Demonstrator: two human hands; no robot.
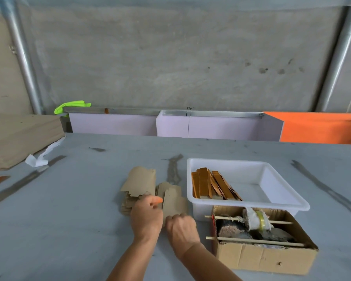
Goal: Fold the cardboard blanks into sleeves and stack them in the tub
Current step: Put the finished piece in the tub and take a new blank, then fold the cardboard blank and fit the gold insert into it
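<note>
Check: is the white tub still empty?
No. The white tub already holds a row of orange folded sleeves leaning at its left end.

- Soft, even daylight, fairly bright; shadows faint, short beside the white tub [193, 179] on the bench [69, 209]
- No hard glare; tub's inside slightly washed out
- Wide-angle bending at left and right edges; poles bow
- Overall mild softness; hands slightly blurred

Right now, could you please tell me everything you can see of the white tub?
The white tub is a shallow, rectangular tray of smooth plastic with a rolled rim, sitting flat on the grey table. Orange folded sleeves lean stacked at its left end; the rest is bare. A cardboard box abuts its near side. Neither hand touches it.
</note>
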